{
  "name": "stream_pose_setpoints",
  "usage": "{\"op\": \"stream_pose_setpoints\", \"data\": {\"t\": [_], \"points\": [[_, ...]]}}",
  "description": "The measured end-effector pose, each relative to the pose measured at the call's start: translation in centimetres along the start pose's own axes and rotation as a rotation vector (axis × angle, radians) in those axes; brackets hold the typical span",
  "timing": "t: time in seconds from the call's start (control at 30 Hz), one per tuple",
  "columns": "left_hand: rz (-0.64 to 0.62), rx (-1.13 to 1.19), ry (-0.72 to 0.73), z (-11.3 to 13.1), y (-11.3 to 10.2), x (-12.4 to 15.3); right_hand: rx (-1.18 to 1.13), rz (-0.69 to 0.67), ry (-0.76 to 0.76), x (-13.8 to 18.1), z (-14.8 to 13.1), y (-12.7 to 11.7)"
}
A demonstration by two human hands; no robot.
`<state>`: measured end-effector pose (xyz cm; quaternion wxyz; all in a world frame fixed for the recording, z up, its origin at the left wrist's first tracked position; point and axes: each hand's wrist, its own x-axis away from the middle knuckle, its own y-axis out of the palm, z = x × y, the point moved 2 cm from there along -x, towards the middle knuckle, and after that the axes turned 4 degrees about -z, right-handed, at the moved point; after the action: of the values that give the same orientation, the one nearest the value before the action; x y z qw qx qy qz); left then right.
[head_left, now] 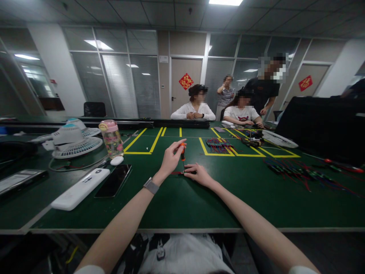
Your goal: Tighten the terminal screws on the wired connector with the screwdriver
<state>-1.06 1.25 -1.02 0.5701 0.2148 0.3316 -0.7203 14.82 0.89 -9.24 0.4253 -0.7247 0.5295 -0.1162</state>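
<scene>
My left hand (170,158) is closed around the orange and black handle of a screwdriver (183,155), which stands upright with its tip down. Under the tip lies a small wired part (181,173), with red wire running off to its left; its kind is too small to make out. On the right side of the tip, my right hand (199,174) rests low on the green table (176,205), its thumb and fingertips pinching at the small part.
Left stand a white fan (76,142), a pink-lidded bottle (111,139), a phone (114,182) and a white power bank (81,189). Wire bundles (218,145) lie within yellow tape (138,153), and more wired parts (305,171) farther right. People (194,108) sit across the table.
</scene>
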Motion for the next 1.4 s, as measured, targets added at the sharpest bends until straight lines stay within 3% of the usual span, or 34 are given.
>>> {"op": "stream_pose_setpoints", "data": {"t": [0.2,0.8,0.97,1.17,1.4], "points": [[0.05,-0.083,0.029,0.03,-0.11,0.0,0.002,0.006,-0.008,-0.1,0.12,0.06],[-0.033,0.031,0.025,0.08,0.14,-0.03,0.037,0.027,0.006,-0.07,-0.07,0.12],[0.035,-0.078,0.044,0.53,0.0,0.14,0.038,0.029,0.004,-0.13,-0.04,0.17],[-0.066,0.029,0.0,0.51,0.3,0.05,0.033,0.016,-0.011,-0.16,0.08,0.19],[0.025,-0.056,0.017,-0.09,0.03,-0.02,0.042,0.013,-0.028,-0.11,0.13,0.18]]}}
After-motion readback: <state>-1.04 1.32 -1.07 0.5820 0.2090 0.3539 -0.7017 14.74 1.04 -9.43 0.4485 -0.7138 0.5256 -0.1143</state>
